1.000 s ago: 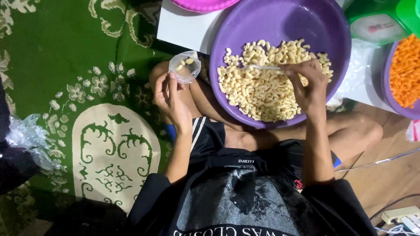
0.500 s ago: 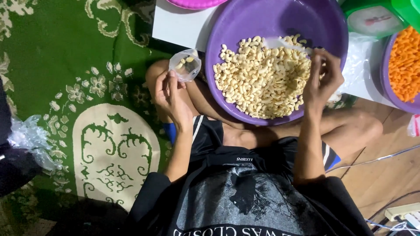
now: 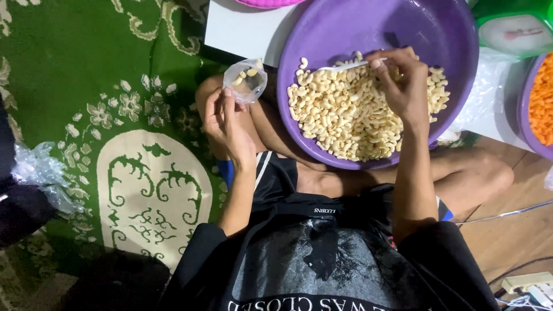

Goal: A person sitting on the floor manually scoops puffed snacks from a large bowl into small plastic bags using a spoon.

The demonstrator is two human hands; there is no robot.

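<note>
While the far left is just crumpled clear plastic wrap [image 3: 37,173] lying on the green patterned carpet [image 3: 86,69], the real action starts at the left hand [image 3: 226,124], whose fingers are pinched shut on the rim of a small clear plastic bag [image 3: 245,80] with a few pale pieces already in it. It hangs just beside the big purple basin [image 3: 403,23], above the person's knee. Moving right, the right hand [image 3: 403,86] is closed around a white plastic spoon [image 3: 345,65] that lies across the heap of pale elbow macaroni [image 3: 357,115] in the basin.

Tip for scooping, imo: keep the bag mouth held wide and close to the basin rim, load the spoon level, and tip it slowly so nothing bounces onto the carpet.

Packaging-wise, the bag is plain with no label I can see. Further right there's a green kitchen scale [image 3: 512,29] with a white dial face, more clear plastic under it, and another purple basin holding orange macaroni [image 3: 541,98] at the edge.
</note>
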